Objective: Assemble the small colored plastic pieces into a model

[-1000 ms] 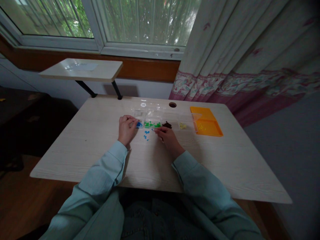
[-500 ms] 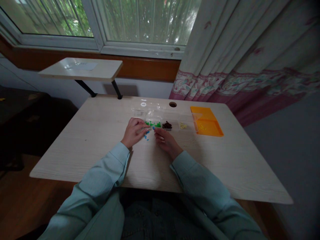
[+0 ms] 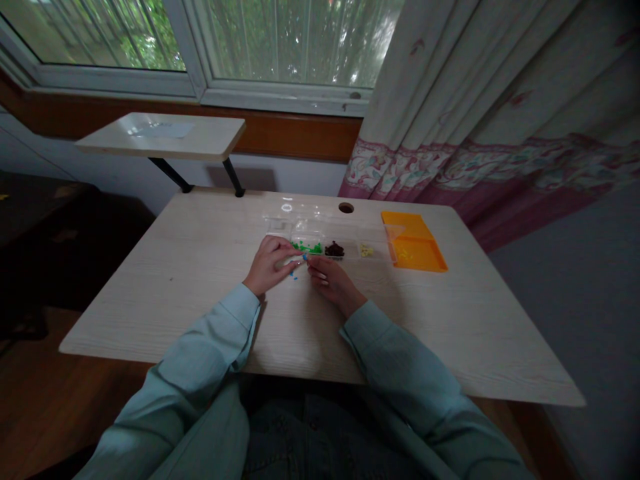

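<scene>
A clear divided box (image 3: 320, 235) lies on the pale wooden table (image 3: 200, 267), holding green bits (image 3: 307, 247), dark brown bits (image 3: 334, 250) and pale yellow bits (image 3: 367, 251). My left hand (image 3: 270, 265) rests just left of the green compartment, fingers curled toward a few loose blue beads (image 3: 295, 272) on the table. It hides the box's blue compartment. My right hand (image 3: 330, 280) lies beside it, fingers pinched together at the beads. What either hand grips is too small to make out.
An orange tray (image 3: 413, 251) with a few yellow bits sits right of the box. A round cable hole (image 3: 345, 208) is behind the box. A small raised shelf (image 3: 160, 136) stands at the back left, a curtain (image 3: 500, 120) hangs at the right.
My left hand has slid right from the blue compartment to the loose blue beads, meeting my right hand, which has barely moved.
</scene>
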A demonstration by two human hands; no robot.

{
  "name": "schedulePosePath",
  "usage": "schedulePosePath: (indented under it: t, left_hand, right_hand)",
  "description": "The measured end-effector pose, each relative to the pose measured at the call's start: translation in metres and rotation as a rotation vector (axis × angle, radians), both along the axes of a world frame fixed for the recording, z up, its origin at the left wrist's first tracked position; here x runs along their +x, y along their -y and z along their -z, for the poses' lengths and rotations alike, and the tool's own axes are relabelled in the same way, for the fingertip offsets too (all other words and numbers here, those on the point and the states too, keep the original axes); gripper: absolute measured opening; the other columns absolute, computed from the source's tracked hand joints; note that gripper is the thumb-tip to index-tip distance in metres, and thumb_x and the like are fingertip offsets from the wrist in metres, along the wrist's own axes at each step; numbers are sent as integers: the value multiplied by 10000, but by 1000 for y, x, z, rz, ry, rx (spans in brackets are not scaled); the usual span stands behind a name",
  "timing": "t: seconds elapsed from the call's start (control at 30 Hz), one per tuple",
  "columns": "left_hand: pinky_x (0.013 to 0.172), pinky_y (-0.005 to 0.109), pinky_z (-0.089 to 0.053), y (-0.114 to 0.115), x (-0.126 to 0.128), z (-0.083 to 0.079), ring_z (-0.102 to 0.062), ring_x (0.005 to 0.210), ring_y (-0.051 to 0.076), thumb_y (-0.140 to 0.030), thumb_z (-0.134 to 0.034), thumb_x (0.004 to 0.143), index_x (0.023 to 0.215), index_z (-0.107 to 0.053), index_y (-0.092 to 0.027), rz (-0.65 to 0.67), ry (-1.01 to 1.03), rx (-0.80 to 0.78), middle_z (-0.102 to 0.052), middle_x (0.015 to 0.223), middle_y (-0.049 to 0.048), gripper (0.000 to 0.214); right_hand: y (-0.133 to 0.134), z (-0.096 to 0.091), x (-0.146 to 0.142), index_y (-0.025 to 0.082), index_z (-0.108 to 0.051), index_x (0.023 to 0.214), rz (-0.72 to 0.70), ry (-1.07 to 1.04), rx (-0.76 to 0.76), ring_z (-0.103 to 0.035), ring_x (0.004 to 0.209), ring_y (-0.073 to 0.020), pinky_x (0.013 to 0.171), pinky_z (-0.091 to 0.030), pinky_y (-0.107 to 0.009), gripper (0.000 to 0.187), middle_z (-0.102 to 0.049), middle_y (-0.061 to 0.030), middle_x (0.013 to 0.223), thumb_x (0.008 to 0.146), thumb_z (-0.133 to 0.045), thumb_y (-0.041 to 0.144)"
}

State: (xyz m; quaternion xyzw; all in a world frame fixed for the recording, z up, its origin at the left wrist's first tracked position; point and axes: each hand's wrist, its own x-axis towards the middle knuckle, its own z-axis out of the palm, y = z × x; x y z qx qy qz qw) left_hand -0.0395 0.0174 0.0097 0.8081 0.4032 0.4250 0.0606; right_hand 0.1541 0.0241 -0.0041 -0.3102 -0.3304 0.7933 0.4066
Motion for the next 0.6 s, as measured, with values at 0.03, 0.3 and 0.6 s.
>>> schedulePosePath:
  t: [0.03,0.3,0.6]
  left_hand:
    - [893,383,-428,0,0,0,-529,977,197,-372,-634,871,1042,-704,-253,1,-1,-1,-613,989,59,220]
    - [885,386,-431,0,0,0,-533,981,199,-390,-627,873,1039,-703,-256,-4,3,-15,-617,983,58,226]
    - [869,381,-437,0,1,0,-536,960,191,-381,-628,875,1014,-711,-257,8,-1,13,-619,960,53,204]
  right_hand:
    - [0,1,0,151,-607,727,-3,9,6,-214,420,0,346,-119,-148,305,-379,105,540,636,-823,345]
    - [1,-1,-2,145,-622,742,5,45,15,-230,418,1,359,-127,-157,331,-396,100,537,607,-837,358]
    - [3,-5,-3,147,-603,715,3,70,33,-235,422,-8,366,-127,-170,323,-386,95,526,611,-827,355]
